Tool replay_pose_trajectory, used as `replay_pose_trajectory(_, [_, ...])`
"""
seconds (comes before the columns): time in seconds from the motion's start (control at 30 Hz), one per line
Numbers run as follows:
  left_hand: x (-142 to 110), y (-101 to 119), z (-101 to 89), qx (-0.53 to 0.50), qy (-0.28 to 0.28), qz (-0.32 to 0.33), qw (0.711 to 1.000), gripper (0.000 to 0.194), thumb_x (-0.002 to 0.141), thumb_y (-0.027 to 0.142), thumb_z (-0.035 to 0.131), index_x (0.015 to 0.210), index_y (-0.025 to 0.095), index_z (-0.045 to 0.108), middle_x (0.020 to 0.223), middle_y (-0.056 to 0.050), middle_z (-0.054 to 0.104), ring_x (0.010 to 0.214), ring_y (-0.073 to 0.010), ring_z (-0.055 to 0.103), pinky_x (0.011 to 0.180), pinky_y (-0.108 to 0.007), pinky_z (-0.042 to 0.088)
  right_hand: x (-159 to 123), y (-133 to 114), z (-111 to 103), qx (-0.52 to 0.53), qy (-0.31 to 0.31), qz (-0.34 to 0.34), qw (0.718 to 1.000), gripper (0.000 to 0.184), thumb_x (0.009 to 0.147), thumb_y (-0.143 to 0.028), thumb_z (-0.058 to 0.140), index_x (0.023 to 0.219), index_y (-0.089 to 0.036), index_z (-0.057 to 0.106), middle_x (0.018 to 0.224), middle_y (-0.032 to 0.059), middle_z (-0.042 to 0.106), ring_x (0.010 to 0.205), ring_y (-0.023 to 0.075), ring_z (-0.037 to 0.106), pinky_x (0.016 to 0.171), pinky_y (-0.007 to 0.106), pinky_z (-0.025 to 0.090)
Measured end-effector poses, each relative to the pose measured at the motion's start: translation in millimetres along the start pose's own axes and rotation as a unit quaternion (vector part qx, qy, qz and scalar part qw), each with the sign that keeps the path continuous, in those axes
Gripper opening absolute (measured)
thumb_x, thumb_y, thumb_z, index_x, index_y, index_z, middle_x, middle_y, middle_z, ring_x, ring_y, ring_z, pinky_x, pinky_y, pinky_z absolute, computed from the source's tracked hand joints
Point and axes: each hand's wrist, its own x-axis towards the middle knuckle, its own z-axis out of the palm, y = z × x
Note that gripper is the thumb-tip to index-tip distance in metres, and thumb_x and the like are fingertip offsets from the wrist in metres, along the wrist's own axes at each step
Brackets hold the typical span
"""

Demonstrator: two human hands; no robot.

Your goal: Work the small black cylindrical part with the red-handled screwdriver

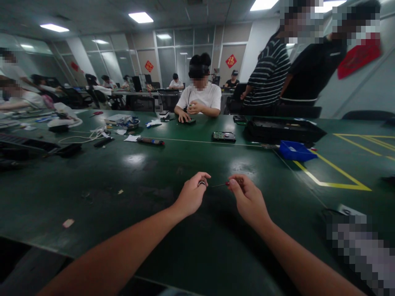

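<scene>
My right hand is closed around a small screwdriver with a red part near its thin metal shaft. The shaft points left, toward my left hand. A small dark round piece with a light rim sits in the curled fingers of my left hand; its exact kind is too small to make out. Both hands are raised over the green table, and a short gap lies between the screwdriver's tip and the left fingers.
Ahead lie a hard drive, a brown tube-like tool, a blue bin and a long black tray. White cable and electronic parts cover the far left. Across the table sits a person handling a dark device.
</scene>
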Motion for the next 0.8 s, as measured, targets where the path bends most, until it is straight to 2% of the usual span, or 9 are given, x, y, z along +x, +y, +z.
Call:
replay_pose_trajectory(0.1, [2, -10, -6.1, 0.067, 0.026, 0.017, 0.997, 0.051, 0.072, 0.009, 0.061, 0.120, 0.027, 0.054, 0.108, -0.010, 0.060, 0.102, -0.0268, 0.058, 0.091, -0.044, 0.041, 0, -2, -1, 0.009, -0.022, -0.001, 1.000, 0.024, 0.096, -0.042, 0.054, 0.105, -0.022, 0.063, 0.092, 0.0057, 0.073, 0.084, 0.0231, 0.070, 0.076, 0.037, 0.052])
replay_pose_trajectory(0.17, [4, -13, -10.5, 0.092, 0.038, 0.034, 0.994, 0.058, 0.069, 0.002, 0.060, 0.121, 0.026, 0.053, 0.113, -0.012, 0.060, 0.107, -0.0272, 0.058, 0.094, -0.044, 0.041, 0, -3, -1, 0.012, -0.044, -0.003, 0.999, 0.023, 0.096, -0.041, 0.053, 0.104, -0.022, 0.064, 0.092, 0.0051, 0.073, 0.084, 0.0225, 0.070, 0.076, 0.036, 0.052])
replay_pose_trajectory(0.27, [8, -11, -17.8, 0.113, 0.026, 0.062, 0.991, 0.042, 0.078, 0.003, 0.058, 0.115, 0.023, 0.059, 0.114, -0.011, 0.063, 0.107, -0.0260, 0.060, 0.097, -0.044, 0.044, 0, -4, -2, -0.002, -0.060, -0.007, 0.998, 0.024, 0.096, -0.043, 0.054, 0.094, -0.022, 0.066, 0.082, 0.0034, 0.073, 0.077, 0.0213, 0.070, 0.072, 0.035, 0.052])
replay_pose_trajectory(0.37, [9, -7, -23.9, 0.162, -0.002, 0.102, 0.981, 0.031, 0.081, 0.009, 0.065, 0.109, 0.022, 0.066, 0.116, -0.007, 0.066, 0.111, -0.0243, 0.060, 0.103, -0.042, 0.044, -2, -3, -2, 0.012, -0.035, -0.016, 0.999, 0.026, 0.094, -0.046, 0.057, 0.090, -0.022, 0.066, 0.077, 0.0033, 0.071, 0.072, 0.0209, 0.069, 0.069, 0.035, 0.052])
replay_pose_trajectory(0.43, [10, -6, -25.9, 0.186, -0.013, 0.117, 0.976, 0.034, 0.082, 0.010, 0.068, 0.112, 0.024, 0.068, 0.120, -0.004, 0.066, 0.116, -0.0229, 0.058, 0.107, -0.041, 0.042, -2, -2, -2, 0.057, 0.000, -0.014, 0.998, 0.026, 0.095, -0.046, 0.056, 0.096, -0.021, 0.066, 0.082, 0.0047, 0.073, 0.075, 0.0215, 0.070, 0.071, 0.036, 0.054])
replay_pose_trajectory(0.53, [10, -7, -25.7, 0.182, -0.012, 0.106, 0.978, 0.045, 0.083, 0.011, 0.070, 0.125, 0.026, 0.064, 0.127, -0.003, 0.065, 0.120, -0.0220, 0.058, 0.109, -0.040, 0.041, -3, -1, -3, 0.107, 0.027, -0.004, 0.994, 0.027, 0.095, -0.045, 0.057, 0.107, -0.021, 0.064, 0.092, 0.0072, 0.075, 0.086, 0.0232, 0.073, 0.079, 0.039, 0.056])
replay_pose_trajectory(0.63, [9, -7, -24.4, 0.186, -0.008, 0.097, 0.978, 0.041, 0.082, 0.015, 0.073, 0.122, 0.024, 0.066, 0.122, -0.004, 0.067, 0.115, -0.0225, 0.060, 0.106, -0.040, 0.044, -2, -1, -3, 0.110, 0.012, -0.010, 0.994, 0.027, 0.095, -0.043, 0.058, 0.109, -0.022, 0.064, 0.097, 0.0083, 0.076, 0.092, 0.0243, 0.073, 0.082, 0.041, 0.056])
replay_pose_trajectory(0.8, [7, -4, -24.3, 0.209, -0.029, 0.117, 0.970, 0.037, 0.084, 0.019, 0.072, 0.120, 0.026, 0.067, 0.120, -0.002, 0.068, 0.112, -0.0231, 0.060, 0.101, -0.041, 0.045, 0, 0, -1, 0.088, -0.002, -0.017, 0.996, 0.025, 0.096, -0.042, 0.056, 0.107, -0.021, 0.064, 0.095, 0.0080, 0.076, 0.090, 0.0238, 0.073, 0.081, 0.041, 0.056])
